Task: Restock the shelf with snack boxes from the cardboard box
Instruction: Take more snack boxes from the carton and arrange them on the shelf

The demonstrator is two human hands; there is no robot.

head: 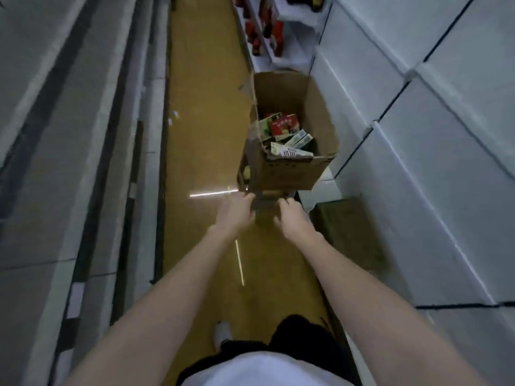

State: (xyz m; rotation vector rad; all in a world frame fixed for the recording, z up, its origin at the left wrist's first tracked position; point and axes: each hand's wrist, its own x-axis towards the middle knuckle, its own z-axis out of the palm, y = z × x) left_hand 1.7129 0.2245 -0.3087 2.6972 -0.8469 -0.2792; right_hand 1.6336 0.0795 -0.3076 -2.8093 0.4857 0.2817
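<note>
An open brown cardboard box [289, 174] stands in the aisle ahead of me, raised on some low support. Inside it lie several snack boxes [284, 129], red, green and white. My left hand [237, 211] and my right hand [292, 218] both reach to the near lower flap of the cardboard box, fingers curled round its edge. The shelf [278, 29] far ahead on the right holds red packages. The picture is blurred.
Tall grey-white shelving [418, 135] lines the right side and more shelving [83, 135] lines the left, leaving a narrow yellow floor [206, 121]. A dark green box [345, 229] sits on the floor by my right hand. My legs and one white shoe [223, 332] show below.
</note>
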